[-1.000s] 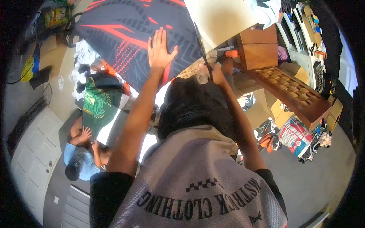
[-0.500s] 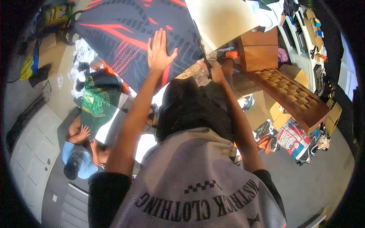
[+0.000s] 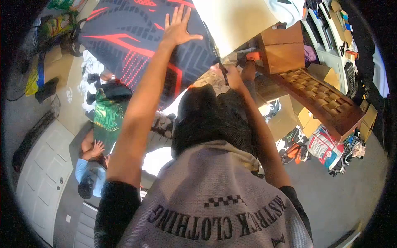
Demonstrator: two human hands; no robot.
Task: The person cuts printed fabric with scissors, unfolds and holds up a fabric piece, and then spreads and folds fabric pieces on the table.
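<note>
A dark grey printed fabric with red streaks and tyre-like marks is spread out in front of me. My left hand lies flat on its upper part, fingers spread. At the fabric's right edge, my right hand is closed around the handles of black scissors, which point away from me along that edge. How far the blades are apart cannot be made out. Beside the edge, on the right, is a pale cream sheet. Crumpled tan material shows just left of my right hand.
A wooden bench with a woven seat stands to the right, near cardboard boxes and a bundle of packed items. On the left, a person in a light blue shirt sits by a green printed cloth.
My left hand has slid farther away from me over the fabric, its fingers spreading wider. My right hand stays at the edge with the scissors. The view has shifted slightly.
</note>
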